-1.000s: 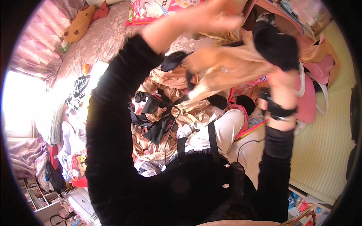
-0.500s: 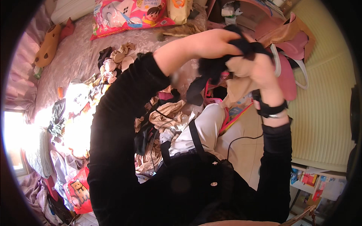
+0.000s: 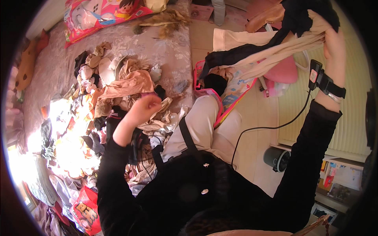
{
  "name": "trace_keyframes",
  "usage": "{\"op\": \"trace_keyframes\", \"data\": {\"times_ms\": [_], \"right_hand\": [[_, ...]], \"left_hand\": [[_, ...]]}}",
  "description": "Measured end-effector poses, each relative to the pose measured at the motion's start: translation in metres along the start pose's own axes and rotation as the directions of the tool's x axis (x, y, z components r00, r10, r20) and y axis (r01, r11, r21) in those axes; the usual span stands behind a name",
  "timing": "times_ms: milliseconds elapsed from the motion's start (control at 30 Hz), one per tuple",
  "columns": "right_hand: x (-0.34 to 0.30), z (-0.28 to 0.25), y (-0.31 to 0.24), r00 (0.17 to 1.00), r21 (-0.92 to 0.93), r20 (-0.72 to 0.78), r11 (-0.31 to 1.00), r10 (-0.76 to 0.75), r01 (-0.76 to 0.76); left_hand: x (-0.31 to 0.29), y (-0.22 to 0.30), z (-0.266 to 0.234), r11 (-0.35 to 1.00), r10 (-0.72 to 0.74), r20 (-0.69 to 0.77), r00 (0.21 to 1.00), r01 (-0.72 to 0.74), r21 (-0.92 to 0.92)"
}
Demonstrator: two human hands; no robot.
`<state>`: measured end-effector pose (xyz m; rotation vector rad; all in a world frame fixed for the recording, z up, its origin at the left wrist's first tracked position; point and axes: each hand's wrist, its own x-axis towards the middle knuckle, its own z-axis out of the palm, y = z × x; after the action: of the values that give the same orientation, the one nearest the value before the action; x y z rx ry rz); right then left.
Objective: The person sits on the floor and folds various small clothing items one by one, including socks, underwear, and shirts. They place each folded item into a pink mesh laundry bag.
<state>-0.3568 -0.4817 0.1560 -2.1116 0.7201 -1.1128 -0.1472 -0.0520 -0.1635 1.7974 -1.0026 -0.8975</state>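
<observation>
R hand (image 3: pixel 335 41) grip on beige-black tights (image 3: pixel 267 49), L hand (image 3: pixel 143 109) over clothes pile (image 3: pixel 114 90)

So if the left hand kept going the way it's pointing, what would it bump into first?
Probably the peach-coloured soft garment on top of the heap of clothes on the bed; the left hand reaches toward it, though depth is hard to judge.

The thin beige and black stockings (image 3: pixel 271 49) look like sheer, smooth, matt stretch fabric. The heap of tan and black hosiery (image 3: pixel 118 90) is the same soft cloth. The mauve floral bedspread (image 3: pixel 157 43) is matt woven fabric. The black wrist strap (image 3: pixel 331 87) looks like matt plastic or rubber.
</observation>
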Motion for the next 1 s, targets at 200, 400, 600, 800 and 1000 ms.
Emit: {"op": "trace_keyframes", "data": {"times_ms": [200, 400, 600, 800, 1000], "right_hand": [[0.001, 0.006, 0.050, 0.986, 0.036, -0.127, 0.994, 0.111, -0.108], [-0.032, 0.052, 0.139, 0.935, -0.001, 0.186, 0.951, 0.303, -0.308], [-0.101, 0.080, 0.222, 0.701, -0.588, 0.517, 0.799, 0.491, -0.125], [-0.180, 0.146, 0.119, 0.537, -0.159, 0.812, 0.971, 0.231, -0.177], [-0.239, 0.229, 0.022, 0.652, 0.222, 0.738, 0.975, -0.172, 0.005]], "left_hand": [[-0.041, -0.009, -0.011, 0.982, -0.125, -0.119, 0.985, 0.106, -0.160], [-0.060, -0.026, -0.034, 0.956, -0.150, -0.377, 0.914, 0.232, 0.182], [-0.031, -0.068, -0.061, 0.708, 0.225, -0.665, 0.713, 0.349, 0.614], [0.034, -0.002, -0.087, 0.747, -0.027, -0.413, 0.910, 0.293, 0.596], [0.041, 0.114, 0.027, 0.663, 0.693, -0.302, 0.655, -0.413, 0.625]]}}
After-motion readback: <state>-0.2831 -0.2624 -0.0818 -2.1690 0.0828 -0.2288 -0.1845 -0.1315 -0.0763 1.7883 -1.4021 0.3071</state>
